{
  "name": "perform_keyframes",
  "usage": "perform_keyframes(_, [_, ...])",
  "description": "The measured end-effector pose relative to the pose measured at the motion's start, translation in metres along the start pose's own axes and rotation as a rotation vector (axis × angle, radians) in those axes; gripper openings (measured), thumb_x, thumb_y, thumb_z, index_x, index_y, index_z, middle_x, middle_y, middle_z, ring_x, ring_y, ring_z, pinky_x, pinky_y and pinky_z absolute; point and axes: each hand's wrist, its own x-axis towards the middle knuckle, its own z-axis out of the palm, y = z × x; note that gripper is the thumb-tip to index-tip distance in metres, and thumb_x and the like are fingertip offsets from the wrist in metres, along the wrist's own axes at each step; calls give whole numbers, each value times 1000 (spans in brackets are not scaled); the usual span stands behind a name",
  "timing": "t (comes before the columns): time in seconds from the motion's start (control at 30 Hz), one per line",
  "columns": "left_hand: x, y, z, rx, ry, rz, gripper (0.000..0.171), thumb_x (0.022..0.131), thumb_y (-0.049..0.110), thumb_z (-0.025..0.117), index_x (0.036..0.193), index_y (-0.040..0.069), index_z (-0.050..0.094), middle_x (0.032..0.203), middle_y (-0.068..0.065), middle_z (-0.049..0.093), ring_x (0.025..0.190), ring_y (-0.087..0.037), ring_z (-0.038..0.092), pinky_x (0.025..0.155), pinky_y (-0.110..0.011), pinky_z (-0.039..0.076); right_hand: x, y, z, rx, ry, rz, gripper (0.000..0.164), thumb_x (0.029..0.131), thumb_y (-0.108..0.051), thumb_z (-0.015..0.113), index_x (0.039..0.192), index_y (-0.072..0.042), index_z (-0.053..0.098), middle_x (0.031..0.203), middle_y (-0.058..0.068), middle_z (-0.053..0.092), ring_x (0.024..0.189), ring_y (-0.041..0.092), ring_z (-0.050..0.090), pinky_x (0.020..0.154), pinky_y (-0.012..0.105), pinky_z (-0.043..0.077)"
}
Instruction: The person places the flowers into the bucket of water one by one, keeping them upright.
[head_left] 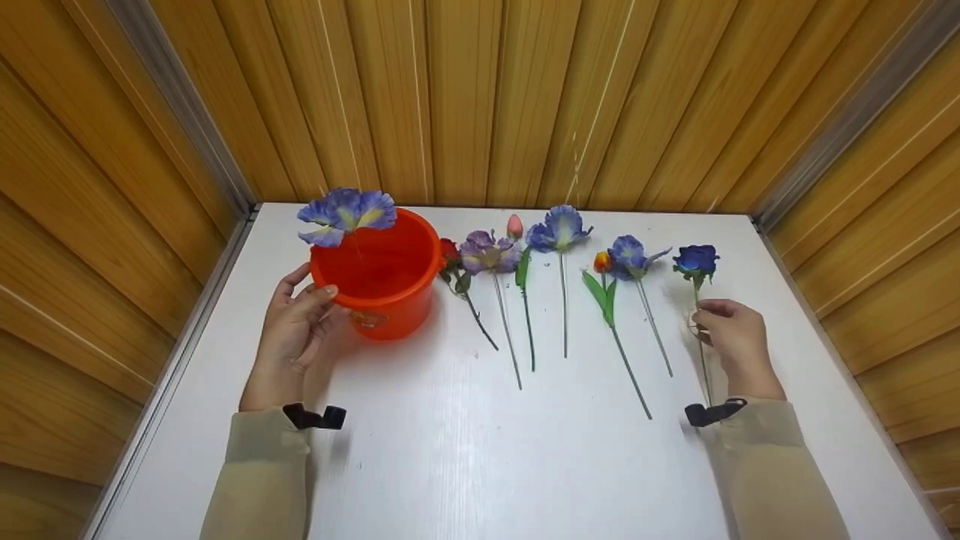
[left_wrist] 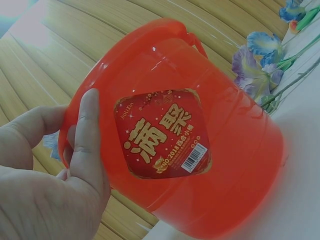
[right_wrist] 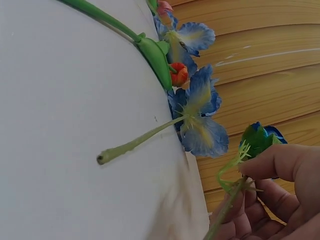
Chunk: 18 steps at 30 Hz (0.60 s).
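Observation:
My left hand [head_left: 294, 326] grips the rim of a red plastic bucket [head_left: 390, 315] at the left, thumb on the outside wall. A gold-lettered label [left_wrist: 162, 134] faces the left wrist camera. Inside the bucket stands a blue-violet iris [head_left: 346, 214], its bloom above the rim. On the right, my right hand [head_left: 735, 341] pinches the stem of a blue rose [head_left: 696, 260] between thumb and fingers, just below the bloom. The rose's green sepals [right_wrist: 257, 142] show beside the thumb in the right wrist view.
Between the hands, a row of artificial flowers lies on the white table [head_left: 450, 465]: a red rose [head_left: 450, 253], a purple iris [head_left: 489, 253], a pink tulip [head_left: 514, 226], blue irises [head_left: 559, 229] and an orange tulip [head_left: 602, 262]. Wood-panelled walls [head_left: 465, 105] enclose the table.

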Motion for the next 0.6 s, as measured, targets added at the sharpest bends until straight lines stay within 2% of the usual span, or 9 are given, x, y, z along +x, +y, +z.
perform_keyframes(0.33, [0, 1, -1, -1, 2, -17, 73, 104, 0, 79, 163, 23, 43, 144, -9, 63, 110, -23, 84, 85, -31, 72, -4, -13, -5, 156, -33, 64, 21, 113, -21, 67, 134, -18, 66, 120, -8, 63, 115, 11, 62, 88, 12, 64])
perform_keyframes(0.43, [0, 1, -1, -9, -1, -19, 73, 104, 0, 79, 163, 23, 43, 145, -9, 62, 112, -23, 83, 87, -31, 72, -4, -18, -7, 183, -36, 73, 18, 113, -19, 68, 131, -20, 66, 119, -9, 63, 114, 12, 62, 88, 13, 64])
perform_keyframes(0.6, [0, 1, 0, 4, -5, -10, 73, 104, 0, 78, 164, 23, 41, 147, -10, 61, 112, -23, 83, 87, -30, 72, -7, -27, -8, 206, -39, 65, 25, 112, -20, 69, 137, -16, 65, 117, -9, 64, 114, 12, 63, 87, 14, 64])
